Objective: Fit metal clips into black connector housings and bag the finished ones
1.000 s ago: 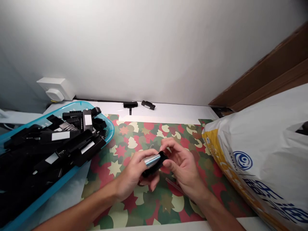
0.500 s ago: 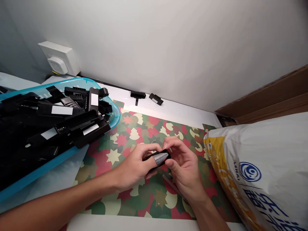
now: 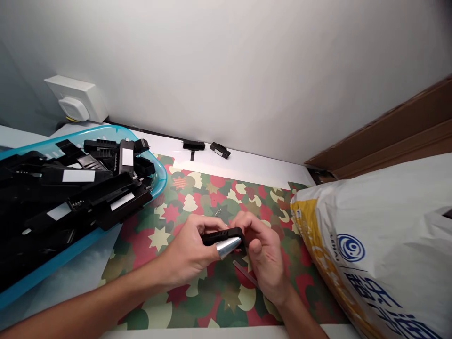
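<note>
Far L of the fingers: blue basket [image 3: 163,184] w/ a heap of black parts [image 3: 102,190]. Then L hand [image 3: 194,245], fingers and thumb clamped on a black pc [image 3: 226,233], silver cap [image 3: 229,247] on the thumb pressing its near side. Past the fingertips, by the wall: two loose black pcs, one [image 3: 194,145] left of the other [image 3: 220,150]. Just beyond the fingers, a small metal clip [image 3: 218,213] lies on the mat [image 3: 155,313].

Key bit: black pc's long axis runs crosswise from L grip toward R hand [image 3: 266,254], its free end just L of the R thumb, so R hand is nearer that end. R fingers curl behind it, thumb standing clear; can't tell if the fingertips touch it. Clear strip [image 3: 246,273] sits below R fingers, partly hidden. Far R of them, big white bag [image 3: 395,202].

Vs half a sec ago: pc is rolled up, ribbed edge now showing above the cap; R thumb's farther off the end; clip's in fuller view.
</note>
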The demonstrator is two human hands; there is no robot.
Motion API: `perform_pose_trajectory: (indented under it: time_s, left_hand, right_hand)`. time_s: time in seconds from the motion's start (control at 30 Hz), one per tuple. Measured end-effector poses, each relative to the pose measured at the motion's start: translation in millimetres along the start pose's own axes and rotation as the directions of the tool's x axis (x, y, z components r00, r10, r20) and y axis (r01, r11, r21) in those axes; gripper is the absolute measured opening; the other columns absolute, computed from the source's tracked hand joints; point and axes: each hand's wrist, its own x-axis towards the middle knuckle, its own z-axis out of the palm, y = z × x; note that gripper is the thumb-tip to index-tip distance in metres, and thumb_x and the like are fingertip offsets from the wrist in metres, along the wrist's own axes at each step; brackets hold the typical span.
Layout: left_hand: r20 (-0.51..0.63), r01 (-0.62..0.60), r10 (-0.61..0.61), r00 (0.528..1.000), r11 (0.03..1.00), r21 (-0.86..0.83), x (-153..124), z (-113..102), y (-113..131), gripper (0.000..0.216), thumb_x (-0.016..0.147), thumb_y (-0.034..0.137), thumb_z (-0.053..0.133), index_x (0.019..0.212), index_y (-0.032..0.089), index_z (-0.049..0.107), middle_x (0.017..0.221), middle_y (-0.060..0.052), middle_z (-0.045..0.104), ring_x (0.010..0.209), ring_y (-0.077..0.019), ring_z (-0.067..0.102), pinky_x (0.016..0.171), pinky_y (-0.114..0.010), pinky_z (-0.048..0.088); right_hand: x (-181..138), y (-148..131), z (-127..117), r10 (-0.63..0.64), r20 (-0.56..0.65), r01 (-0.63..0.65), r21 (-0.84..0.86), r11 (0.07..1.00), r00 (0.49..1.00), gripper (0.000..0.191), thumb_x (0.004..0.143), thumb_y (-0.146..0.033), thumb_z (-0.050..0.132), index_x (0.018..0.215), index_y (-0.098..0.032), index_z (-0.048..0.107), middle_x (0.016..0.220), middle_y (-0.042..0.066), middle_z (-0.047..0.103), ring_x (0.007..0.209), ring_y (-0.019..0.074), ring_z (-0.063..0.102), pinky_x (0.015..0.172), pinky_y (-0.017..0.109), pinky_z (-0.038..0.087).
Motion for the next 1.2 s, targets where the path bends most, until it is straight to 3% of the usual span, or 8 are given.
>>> perform_pose_trajectory:
  time_s: [0.2,0.4,0.6,0.77,0.87,1.0,1.2]
  left_hand:
    - [0.050,0.055,-0.058,0.997,0.996,0.064,0,-4,0,0.023,0.074,0.029,0.082,0.065,0.014,0.067,0.060,0.004,0.041,0.059,-0.0092,0.032,0.052,-0.025,0.021]
    - [0.056,0.026,-0.028,0.998,0.999,0.030,2,-2,4,0.011,0.070,0.023,0.079,0.070,0.014,0.074,0.062,0.002,0.052,0.061,-0.0103,0.038,0.054,-0.024,0.026]
    - [0.069,0.030,-0.031,0.997,1.000,0.007,3,-1,6,0.006,0.071,0.018,0.073,0.072,0.014,0.078,0.067,0.000,0.060,0.065,-0.0111,0.045,0.057,-0.024,0.029]
    - [0.087,0.061,-0.063,0.994,0.998,0.036,1,-1,6,0.010,0.076,0.022,0.073,0.070,0.015,0.074,0.061,0.003,0.049,0.058,-0.0098,0.036,0.053,-0.025,0.024]
    - [0.137,0.073,-0.080,0.987,0.996,0.057,-1,0,7,0.018,0.079,0.026,0.073,0.066,0.016,0.067,0.059,0.004,0.042,0.058,-0.0100,0.032,0.054,-0.027,0.023]
    - [0.173,0.053,-0.062,0.983,0.997,0.056,-1,0,8,0.024,0.079,0.028,0.073,0.063,0.017,0.060,0.060,0.005,0.036,0.060,-0.0106,0.029,0.055,-0.028,0.023]
    - [0.133,0.069,-0.079,0.988,0.994,0.081,1,1,8,0.027,0.077,0.027,0.073,0.060,0.018,0.054,0.059,0.005,0.033,0.060,-0.0103,0.027,0.054,-0.029,0.020]
  right_hand:
    - [-1,3,-2,0.017,0.116,-0.028,0.093,0.995,0.993,0.057,0.096,-0.070,0.067,0.072,-0.022,0.049,0.069,-0.003,0.037,0.063,0.0143,0.031,0.057,0.030,0.025]
    - [3,-4,1,-0.012,0.071,-0.004,0.222,0.975,0.997,0.059,0.097,-0.070,0.065,0.070,-0.022,0.044,0.070,-0.003,0.038,0.063,0.0153,0.033,0.058,0.031,0.028]
    - [7,-16,4,0.072,0.027,-0.077,0.414,0.907,0.997,0.054,0.101,-0.070,0.056,0.076,-0.024,0.043,0.067,-0.005,0.036,0.059,0.0147,0.031,0.056,0.029,0.031]
    - [5,-17,6,0.127,0.011,-0.123,0.364,0.923,0.992,0.046,0.098,-0.071,0.063,0.094,-0.026,0.054,0.065,-0.006,0.045,0.056,0.0136,0.034,0.055,0.027,0.038]
    - [4,-14,7,0.135,-0.001,-0.128,0.306,0.943,0.991,0.042,0.093,-0.063,0.075,0.102,-0.028,0.054,0.065,-0.007,0.047,0.051,0.0119,0.035,0.048,0.024,0.035]
    - [3,-11,4,0.116,0.025,-0.119,0.229,0.966,0.993,0.042,0.090,-0.058,0.080,0.104,-0.028,0.055,0.062,-0.009,0.046,0.046,0.0097,0.032,0.042,0.022,0.030]
    - [6,-11,2,0.078,0.004,-0.077,0.210,0.975,0.997,0.042,0.086,-0.055,0.086,0.101,-0.027,0.059,0.060,-0.010,0.044,0.047,0.0102,0.033,0.042,0.022,0.032]
